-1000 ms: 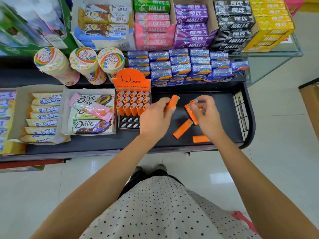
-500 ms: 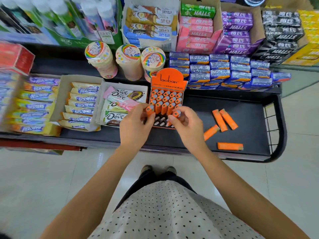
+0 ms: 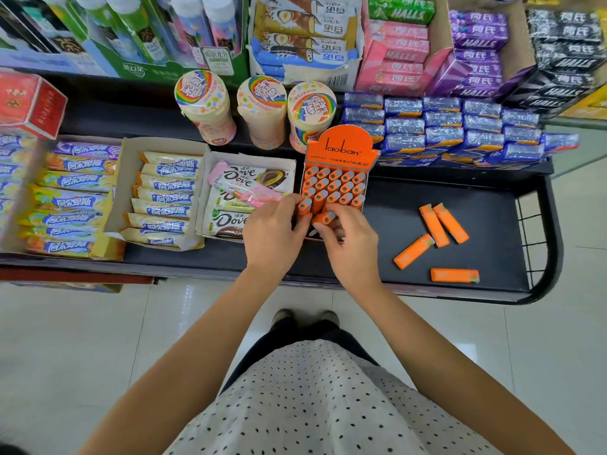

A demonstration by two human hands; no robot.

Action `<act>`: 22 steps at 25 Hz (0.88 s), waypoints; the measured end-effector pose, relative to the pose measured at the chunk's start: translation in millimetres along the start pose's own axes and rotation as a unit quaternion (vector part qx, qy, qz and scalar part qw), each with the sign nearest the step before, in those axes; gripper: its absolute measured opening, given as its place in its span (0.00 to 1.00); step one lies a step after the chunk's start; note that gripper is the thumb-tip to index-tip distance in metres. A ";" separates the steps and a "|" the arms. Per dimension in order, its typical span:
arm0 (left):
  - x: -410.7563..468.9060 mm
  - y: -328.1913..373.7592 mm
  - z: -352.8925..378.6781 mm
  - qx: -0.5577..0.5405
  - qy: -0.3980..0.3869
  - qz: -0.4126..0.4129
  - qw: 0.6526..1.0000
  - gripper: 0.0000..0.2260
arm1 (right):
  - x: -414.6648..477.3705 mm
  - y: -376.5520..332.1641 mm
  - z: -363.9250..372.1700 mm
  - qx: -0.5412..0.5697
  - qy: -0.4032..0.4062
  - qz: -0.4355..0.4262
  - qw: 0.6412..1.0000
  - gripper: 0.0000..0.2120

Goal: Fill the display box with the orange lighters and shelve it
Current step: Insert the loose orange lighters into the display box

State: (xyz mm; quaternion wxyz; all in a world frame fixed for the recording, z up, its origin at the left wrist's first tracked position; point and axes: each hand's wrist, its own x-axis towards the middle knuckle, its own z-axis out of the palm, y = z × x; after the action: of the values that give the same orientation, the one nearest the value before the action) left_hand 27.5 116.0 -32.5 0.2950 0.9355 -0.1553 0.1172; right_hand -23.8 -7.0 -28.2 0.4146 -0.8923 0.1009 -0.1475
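Note:
An orange "laoban" display box point(image 3: 341, 147) stands on the black shelf point(image 3: 492, 195), with several rows of orange lighters upright in it. My left hand point(image 3: 274, 236) pinches an orange lighter point(image 3: 304, 205) at the box's front left. My right hand point(image 3: 351, 247) holds another orange lighter point(image 3: 325, 219) over the front row, whose slots lie partly hidden under both hands. Several loose orange lighters lie on the shelf to the right: a pair point(image 3: 443, 224), one slanted point(image 3: 414, 251) and one flat near the front edge point(image 3: 455, 275).
Dove chocolate in a white tray point(image 3: 243, 192) sits just left of the box, and candy trays point(image 3: 161, 195) lie further left. Three rainbow candy tubs point(image 3: 261, 110) and blue packets point(image 3: 443, 133) stand behind. A wire guard point(image 3: 538, 244) closes the shelf's right end.
Both hands carried lighters from the loose pile on the right to the box's front rows. The camera turned left with them, so the loose lighters now lie off to the right.

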 end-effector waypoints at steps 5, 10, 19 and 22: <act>0.7 -3.6 2.2 -0.005 -0.010 -0.010 1.000 0.10 | 7.4 -1.8 4.9 -0.056 -0.032 -0.027 0.998 0.13; 0.9 -9.9 -0.5 -0.008 0.006 0.043 0.999 0.11 | 8.3 0.3 6.6 -0.119 -0.016 -0.059 0.991 0.14; 6.7 -15.0 -1.8 0.005 0.087 0.172 0.981 0.09 | 2.2 12.6 3.2 -0.230 0.017 -0.141 0.963 0.15; 5.5 -13.9 -3.8 0.003 0.080 0.175 0.981 0.09 | -1.0 15.4 2.5 -0.229 -0.009 -0.128 0.965 0.20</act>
State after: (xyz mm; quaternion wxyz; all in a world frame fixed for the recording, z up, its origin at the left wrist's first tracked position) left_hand 37.1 127.8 -34.9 0.2786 0.8826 -0.2919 0.2414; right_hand -24.8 -14.7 -41.8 0.1779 -0.9702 0.0131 -0.1638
